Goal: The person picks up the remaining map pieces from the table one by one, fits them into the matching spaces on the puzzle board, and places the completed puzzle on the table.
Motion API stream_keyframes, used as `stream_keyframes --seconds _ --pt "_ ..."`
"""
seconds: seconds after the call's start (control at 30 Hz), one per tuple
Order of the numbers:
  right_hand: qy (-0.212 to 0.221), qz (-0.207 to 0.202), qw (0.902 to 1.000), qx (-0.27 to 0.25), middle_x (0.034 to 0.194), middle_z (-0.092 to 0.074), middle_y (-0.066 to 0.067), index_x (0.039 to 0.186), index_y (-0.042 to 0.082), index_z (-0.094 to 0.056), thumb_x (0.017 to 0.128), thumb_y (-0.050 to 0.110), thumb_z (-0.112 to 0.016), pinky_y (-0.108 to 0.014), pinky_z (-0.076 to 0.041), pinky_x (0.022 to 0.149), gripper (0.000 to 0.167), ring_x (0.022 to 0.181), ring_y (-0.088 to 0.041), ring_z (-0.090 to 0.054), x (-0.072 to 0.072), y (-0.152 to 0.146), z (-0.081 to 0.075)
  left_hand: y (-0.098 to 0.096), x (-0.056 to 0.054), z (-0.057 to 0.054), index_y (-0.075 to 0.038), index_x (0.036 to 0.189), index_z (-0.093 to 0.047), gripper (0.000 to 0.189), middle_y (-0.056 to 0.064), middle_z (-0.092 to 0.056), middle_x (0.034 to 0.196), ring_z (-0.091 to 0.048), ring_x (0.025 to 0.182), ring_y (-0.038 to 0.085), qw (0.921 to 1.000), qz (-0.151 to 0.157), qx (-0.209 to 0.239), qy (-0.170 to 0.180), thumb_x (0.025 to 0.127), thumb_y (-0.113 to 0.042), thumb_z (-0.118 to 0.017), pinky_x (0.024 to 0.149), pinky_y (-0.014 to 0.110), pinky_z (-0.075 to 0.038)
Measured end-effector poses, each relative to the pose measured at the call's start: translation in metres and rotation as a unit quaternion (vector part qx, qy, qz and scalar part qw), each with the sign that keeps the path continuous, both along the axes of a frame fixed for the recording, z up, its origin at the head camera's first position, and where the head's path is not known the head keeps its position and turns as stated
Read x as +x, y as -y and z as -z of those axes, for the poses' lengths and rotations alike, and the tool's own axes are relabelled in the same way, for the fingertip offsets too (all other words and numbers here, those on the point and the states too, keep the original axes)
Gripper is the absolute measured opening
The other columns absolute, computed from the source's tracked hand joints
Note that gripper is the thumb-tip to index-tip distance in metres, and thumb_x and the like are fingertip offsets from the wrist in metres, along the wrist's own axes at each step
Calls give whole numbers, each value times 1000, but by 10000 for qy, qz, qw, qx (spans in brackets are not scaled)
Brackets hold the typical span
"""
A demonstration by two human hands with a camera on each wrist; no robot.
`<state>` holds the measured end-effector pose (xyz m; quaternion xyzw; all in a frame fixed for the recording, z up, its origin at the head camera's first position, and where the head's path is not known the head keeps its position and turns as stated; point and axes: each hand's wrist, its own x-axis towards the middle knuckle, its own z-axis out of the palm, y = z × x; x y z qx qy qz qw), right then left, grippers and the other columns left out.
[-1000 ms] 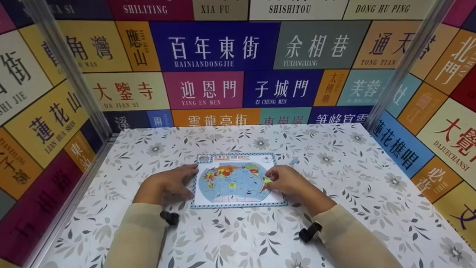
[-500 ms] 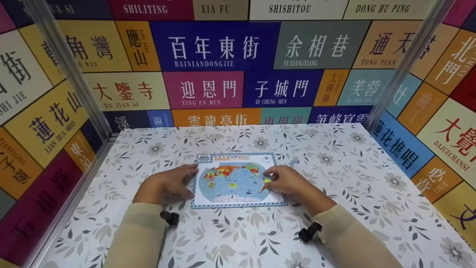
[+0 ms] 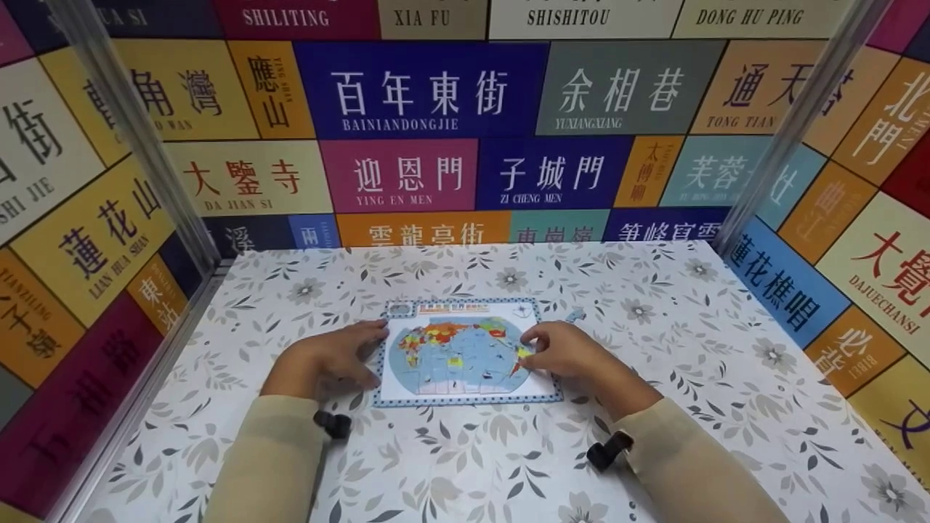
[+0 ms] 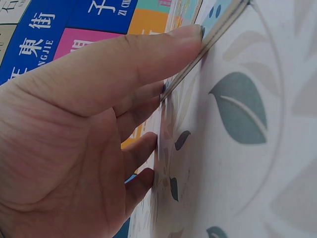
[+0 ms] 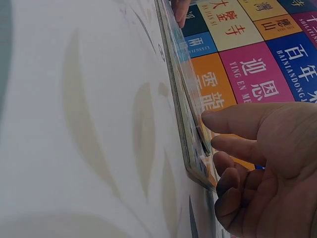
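Observation:
A world-map jigsaw puzzle (image 3: 465,399) in a blue dotted border lies flat on the patterned tabletop. Along its left edge rests my left hand (image 3: 330,356), thumb and fingers spread apart; in the left wrist view the thumb (image 4: 185,39) touches the board's edge. Over the map's right side, my right hand (image 3: 570,356) pinches a puzzle piece (image 3: 522,351) with thumb and index finger. In the right wrist view a dark piece edge (image 5: 202,140) tilts up slightly beside the thumb, and the other fingers are curled. The fingers hide part of that piece.
A small bluish thing (image 3: 575,314) lies just beyond the board's upper right corner; its kind is unclear. Walls with coloured street-name panels (image 3: 421,91) enclose the table (image 3: 450,465) at the back and both sides. Each wrist wears a black mount (image 3: 609,452).
The right fingertips shift a little left and then back right over the map. My left hand stays at the board's edge, and the board keeps its place.

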<state>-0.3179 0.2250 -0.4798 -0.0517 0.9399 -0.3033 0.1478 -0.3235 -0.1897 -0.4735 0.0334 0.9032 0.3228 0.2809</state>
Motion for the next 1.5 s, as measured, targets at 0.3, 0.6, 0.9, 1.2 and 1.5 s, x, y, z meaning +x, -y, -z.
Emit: stream_keyframes --seconds 0.3,0.6,0.9,1.2,1.5 --pt "-22 -4 9999 -143 101 -68 -2 130 19 -76 92 28 -84 -30 -48 75 40 88 -18 -61 1 2 3 0 -1 0 -48 160 -44 103 -22 -18 179 -4 171 29 9998 99 -129 -89 75 -27 -97 135 68 -7" --pt "-37 -19 9999 -133 100 -69 -2 130 19 -76 92 28 -84 -30 -48 74 40 87 -18 -61 2 2 2 -1 -2 1 -49 161 -43 104 -20 -17 179 -4 171 30 9997 90 -224 -48 74 -28 -98 135 68 -7" --pt "-101 -26 9997 -234 106 -68 -5 131 18 -75 93 29 -82 -31 -50 73 40 89 -20 -61 2 -4 -2 -1 -2 0 -47 162 -43 105 -19 -17 180 -5 171 31 9998 107 -159 -42 74 -28 -98 135 68 -9" --pt "-146 194 9994 -235 109 -68 -8 136 16 -72 97 28 -78 -31 -50 74 41 91 -20 -60 -10 -26 -11 0 -3 0 -47 161 -43 105 -20 -17 180 -4 171 30 9997 127 -172 -75 73 -28 -98 135 68 -8" --pt "-374 417 9972 -503 113 -66 -10 141 11 -69 98 28 -76 -30 -50 70 47 82 -19 -58 -20 -58 -12 0 -2 -1 -44 162 -43 104 -20 -17 179 -3 171 28 9997 197 -129 -65 75 -26 -98 136 66 -7"
